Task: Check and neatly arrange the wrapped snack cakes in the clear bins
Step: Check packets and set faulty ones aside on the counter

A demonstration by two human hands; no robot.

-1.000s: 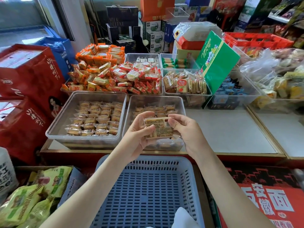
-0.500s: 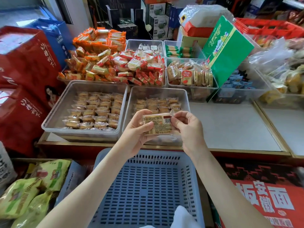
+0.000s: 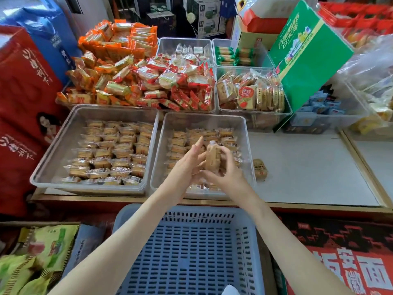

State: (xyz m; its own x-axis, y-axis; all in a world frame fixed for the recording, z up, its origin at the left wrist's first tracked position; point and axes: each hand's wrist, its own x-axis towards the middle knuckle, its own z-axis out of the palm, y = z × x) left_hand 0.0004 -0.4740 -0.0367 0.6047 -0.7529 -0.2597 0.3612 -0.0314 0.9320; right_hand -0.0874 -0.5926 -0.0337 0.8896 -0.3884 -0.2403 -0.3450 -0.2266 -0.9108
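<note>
The right hand [image 3: 226,176] gripped a wrapped snack cake [image 3: 212,159], fingers curled round its right side, holding it upright on end. The left hand [image 3: 186,165] lay against the cake's other side with fingers nearly straight and the forefinger pointing up (motion blur made the thumb hard to make out). The cake was tan inside a clear, crinkled wrapper, and it was held above the middle of the right clear bin [image 3: 204,116].

That bin, a shallow rectangular tub of transparent plastic with rounded corners, held tan cakes [image 3: 225,133] in rows along its far side. The hands hid its middle, and the cakes at its near edge were only partly visible. Just beside it, the left clear bin [image 3: 116,107] held matching cakes [image 3: 110,153] laid flat in fairly even rows. One loose cake [image 3: 259,168] lay on the grey counter [image 3: 308,167], just outside the right bin's right wall.

Behind these, further clear bins were heaped with orange packets [image 3: 114,56], red-and-white packets [image 3: 180,81] and golden packets [image 3: 248,92], some standing on edge. A green carton [image 3: 308,50] stood tilted just beside that last bin. Nearest the viewer sat a blue slotted plastic basket [image 3: 187,252], cut off by the lower edge. Red boxes [image 3: 23,92] stood at left.
</note>
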